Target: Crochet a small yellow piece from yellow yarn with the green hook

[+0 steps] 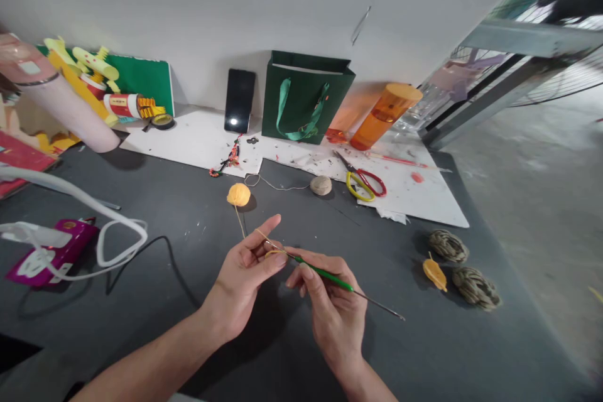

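My left hand (pixel 245 273) pinches a small loop of yellow yarn (pixel 274 252) between thumb and fingers, its index finger raised with the strand across it. That strand runs back to a yellow yarn ball (pixel 239 195) on the dark table. In my right hand (pixel 332 301) is a crochet hook (pixel 330 276) with a green grip, held like a pen. One metal end meets the yarn at my left fingertips; the other points down to the right. Exactly how the tip sits in the loop is too small to tell.
Scissors (pixel 362 183) and a beige yarn ball (pixel 321 185) lie beyond my hands. At right are grey-green yarn bundles (pixel 475 289) and a yellow leaf-shaped piece (pixel 434 273). A green gift bag (pixel 306 100), phone (pixel 239 100) and orange bottle (pixel 384 119) stand behind. White cable (pixel 117 213) curls at left.
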`<state>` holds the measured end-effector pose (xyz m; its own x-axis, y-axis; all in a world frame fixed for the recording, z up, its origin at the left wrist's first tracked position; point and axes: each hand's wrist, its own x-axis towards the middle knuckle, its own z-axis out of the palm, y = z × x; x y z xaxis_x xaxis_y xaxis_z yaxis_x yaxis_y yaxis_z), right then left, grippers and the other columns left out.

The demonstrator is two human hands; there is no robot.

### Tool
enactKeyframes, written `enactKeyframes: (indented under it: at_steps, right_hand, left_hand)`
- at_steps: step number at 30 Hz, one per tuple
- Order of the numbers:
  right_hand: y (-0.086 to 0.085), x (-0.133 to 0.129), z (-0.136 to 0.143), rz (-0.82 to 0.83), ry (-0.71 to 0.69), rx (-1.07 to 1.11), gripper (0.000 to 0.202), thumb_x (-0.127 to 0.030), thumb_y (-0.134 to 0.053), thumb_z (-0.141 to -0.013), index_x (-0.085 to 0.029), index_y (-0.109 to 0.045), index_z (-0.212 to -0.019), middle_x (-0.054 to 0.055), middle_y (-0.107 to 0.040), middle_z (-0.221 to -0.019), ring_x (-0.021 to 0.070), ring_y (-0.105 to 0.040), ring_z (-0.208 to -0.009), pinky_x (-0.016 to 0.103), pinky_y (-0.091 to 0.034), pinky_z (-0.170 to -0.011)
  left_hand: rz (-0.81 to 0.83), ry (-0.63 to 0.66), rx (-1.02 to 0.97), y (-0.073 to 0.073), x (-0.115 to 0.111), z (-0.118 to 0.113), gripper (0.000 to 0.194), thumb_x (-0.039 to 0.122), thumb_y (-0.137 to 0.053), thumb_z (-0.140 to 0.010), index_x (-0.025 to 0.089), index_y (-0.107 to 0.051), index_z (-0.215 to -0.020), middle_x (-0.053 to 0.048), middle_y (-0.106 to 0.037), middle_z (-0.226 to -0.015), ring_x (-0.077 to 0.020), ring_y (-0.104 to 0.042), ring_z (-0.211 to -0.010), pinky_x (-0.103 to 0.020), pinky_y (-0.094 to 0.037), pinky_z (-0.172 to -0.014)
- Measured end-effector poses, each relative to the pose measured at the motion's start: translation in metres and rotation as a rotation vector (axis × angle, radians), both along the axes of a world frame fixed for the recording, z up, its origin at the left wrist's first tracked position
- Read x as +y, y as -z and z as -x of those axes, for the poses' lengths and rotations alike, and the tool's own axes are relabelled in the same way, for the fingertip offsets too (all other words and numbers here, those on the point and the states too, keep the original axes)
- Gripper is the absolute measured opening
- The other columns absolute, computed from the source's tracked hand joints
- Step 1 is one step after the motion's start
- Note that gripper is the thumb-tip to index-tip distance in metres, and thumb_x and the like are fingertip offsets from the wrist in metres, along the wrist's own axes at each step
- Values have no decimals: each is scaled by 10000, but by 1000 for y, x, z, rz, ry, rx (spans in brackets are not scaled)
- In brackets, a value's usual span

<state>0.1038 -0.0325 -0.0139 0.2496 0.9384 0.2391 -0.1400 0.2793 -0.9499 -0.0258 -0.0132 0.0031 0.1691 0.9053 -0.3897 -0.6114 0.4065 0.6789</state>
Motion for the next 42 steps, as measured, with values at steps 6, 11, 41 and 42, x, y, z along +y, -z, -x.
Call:
enactKeyframes:
  at_steps: [6, 11, 41, 42]
  right_hand:
    - [0, -1, 0, -27, -17, -26, 69, -243, -709, -918, -249, -778, -921, 57, -818, -911, 122, -672, -533, 232, -546, -476]
    - [5, -4, -3, -89, -23, -118, 133, -160, -670, -929, -254, -758, -959, 59, -818, -971, 132, -688, -556, 258, -563, -512]
    - [0, 8, -5, 290, -72, 339, 311, -465, -830, -783, -203, -674, -843, -21, -705, -634, 77, -568, -405, 183, -452, -422]
    - [-1, 8, -5, 287, -70, 345, 312, -465, -831, -782, -204, -670, -841, -21, -709, -636, 76, -574, -403, 179, -451, -421]
  left_hand:
    - [30, 11, -33, 2, 1, 1, 562, 215, -921, -651, 251, -757, -1188, 29, -657, -748, -105, -544, -738, -275, -404, -766]
    - [37, 60, -39, 3, 1, 2, 593, 259, -917, -656, 261, -738, -1221, 33, -638, -753, -111, -525, -726, -299, -392, -757]
    - [119, 154, -211, -3, 5, 2, 621, 141, -899, -627, 193, -719, -1219, -40, -793, -898, -110, -602, -709, -286, -432, -756]
    - [122, 160, -226, -3, 5, 2, 606, 137, -900, -625, 190, -728, -1204, -45, -797, -901, -103, -595, -696, -281, -432, -751]
